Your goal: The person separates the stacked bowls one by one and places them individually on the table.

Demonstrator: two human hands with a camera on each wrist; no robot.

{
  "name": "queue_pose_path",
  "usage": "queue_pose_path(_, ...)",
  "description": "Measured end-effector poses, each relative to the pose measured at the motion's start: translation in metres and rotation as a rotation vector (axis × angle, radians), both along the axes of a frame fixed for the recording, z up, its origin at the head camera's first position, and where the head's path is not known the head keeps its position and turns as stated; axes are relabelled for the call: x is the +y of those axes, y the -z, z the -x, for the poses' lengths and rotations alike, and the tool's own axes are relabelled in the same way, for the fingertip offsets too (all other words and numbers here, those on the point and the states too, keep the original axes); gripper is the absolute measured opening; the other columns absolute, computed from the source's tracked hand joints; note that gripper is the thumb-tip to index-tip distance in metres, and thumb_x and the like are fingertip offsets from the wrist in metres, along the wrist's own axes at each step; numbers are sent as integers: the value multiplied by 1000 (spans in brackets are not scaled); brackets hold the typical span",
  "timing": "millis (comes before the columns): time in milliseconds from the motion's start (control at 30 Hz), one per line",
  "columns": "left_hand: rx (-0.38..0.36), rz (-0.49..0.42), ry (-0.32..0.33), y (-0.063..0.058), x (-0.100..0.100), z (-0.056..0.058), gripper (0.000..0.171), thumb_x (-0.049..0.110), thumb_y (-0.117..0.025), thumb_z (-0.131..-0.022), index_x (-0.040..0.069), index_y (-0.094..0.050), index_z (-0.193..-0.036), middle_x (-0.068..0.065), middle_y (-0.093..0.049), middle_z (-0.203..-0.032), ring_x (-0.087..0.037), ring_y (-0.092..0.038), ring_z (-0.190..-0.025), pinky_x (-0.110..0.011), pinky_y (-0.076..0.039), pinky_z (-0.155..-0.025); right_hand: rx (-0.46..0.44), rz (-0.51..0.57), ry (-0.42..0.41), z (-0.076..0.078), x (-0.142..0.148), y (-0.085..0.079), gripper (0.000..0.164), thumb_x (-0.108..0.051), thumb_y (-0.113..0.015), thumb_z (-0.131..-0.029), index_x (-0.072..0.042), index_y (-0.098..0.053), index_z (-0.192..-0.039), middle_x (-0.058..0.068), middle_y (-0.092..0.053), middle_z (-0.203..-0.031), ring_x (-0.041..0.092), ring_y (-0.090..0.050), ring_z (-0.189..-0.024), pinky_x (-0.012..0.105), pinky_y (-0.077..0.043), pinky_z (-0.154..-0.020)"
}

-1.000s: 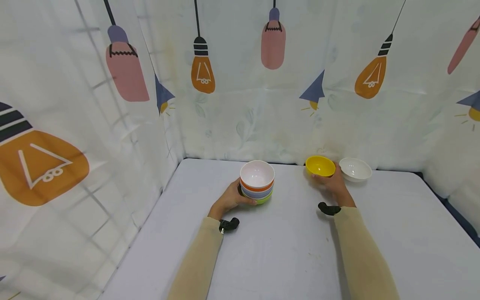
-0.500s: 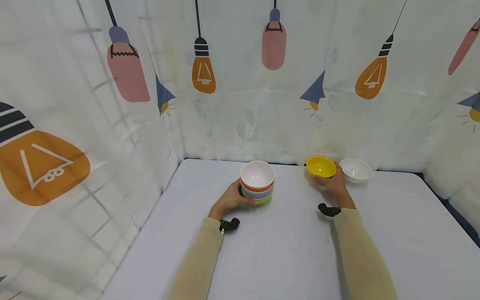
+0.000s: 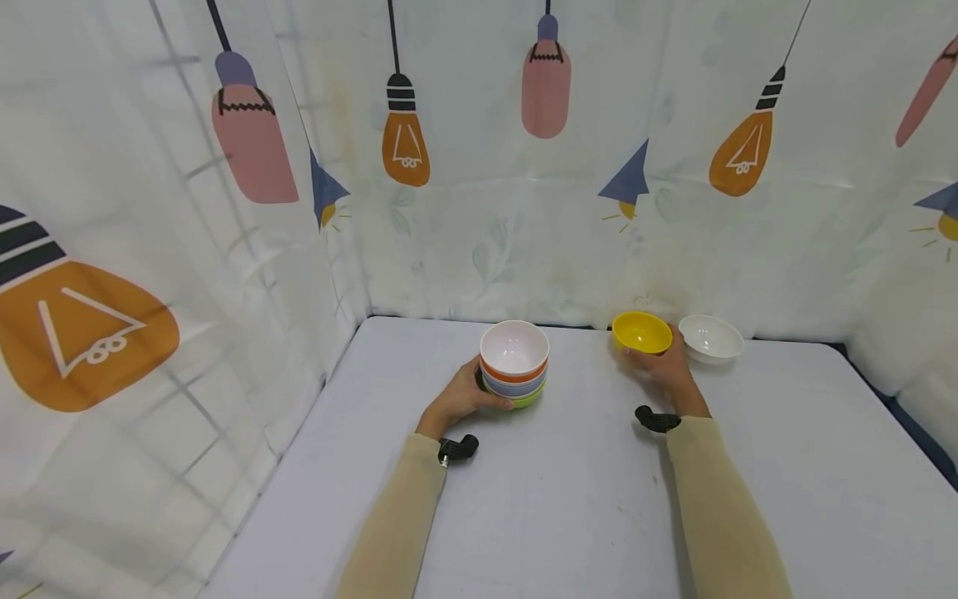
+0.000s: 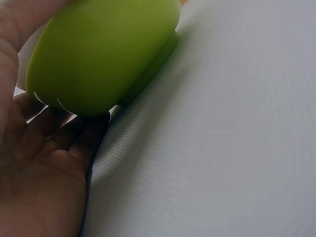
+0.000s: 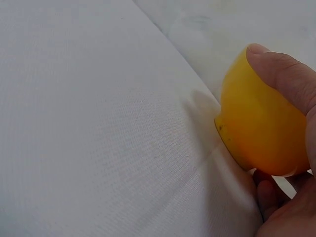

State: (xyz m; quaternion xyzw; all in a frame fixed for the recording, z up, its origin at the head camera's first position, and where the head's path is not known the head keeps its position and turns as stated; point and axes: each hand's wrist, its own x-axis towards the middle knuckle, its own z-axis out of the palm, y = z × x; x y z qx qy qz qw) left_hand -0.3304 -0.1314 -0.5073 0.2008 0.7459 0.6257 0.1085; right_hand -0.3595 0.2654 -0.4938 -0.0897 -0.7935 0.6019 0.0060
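Observation:
A stack of nested bowls stands left of the middle of the table in the head view: a pale pink bowl (image 3: 513, 348) on top, an orange rim and blue-grey bowls under it, a green bowl (image 4: 108, 54) at the bottom. My left hand (image 3: 462, 394) grips the stack from its left side, thumb across the front of the green bowl. Farther back on the right, my right hand (image 3: 669, 363) holds a yellow bowl (image 5: 261, 118), thumb on its near side and the other fingers curled around the far side. Its foot is close to the cloth in the right wrist view.
A white bowl (image 3: 711, 339) sits at the table's back edge, just right of the right hand. A white cloth covers the table (image 3: 569, 499). Behind and to the left hangs a curtain (image 3: 479, 225) printed with lamps. Each wrist wears a black strap device (image 3: 458, 449).

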Motion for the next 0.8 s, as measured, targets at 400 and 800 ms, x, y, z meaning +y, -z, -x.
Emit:
queue_pose_path(400,8,-17,4,1,-1,1,100,4,-96,-66,24,-46,-150,-1,-57,-147,-22,-52,-136,-46,-36,-121,19,-5,22,-1,-3,-1,114,-26,-83,-88,-17,3,-163,18,-16,-168,38,-22,-151,53,-16,-129)
queue_pose_path(800,5,4,-2,2,-1,1,102,8,-98,-64,29,-45,-149,3,-57,-146,-21,-50,-138,-46,-35,-122,62,-3,30,-5,-2,4,114,-28,-83,-88,-16,3,-162,17,-15,-168,37,-21,-153,52,-15,-130)
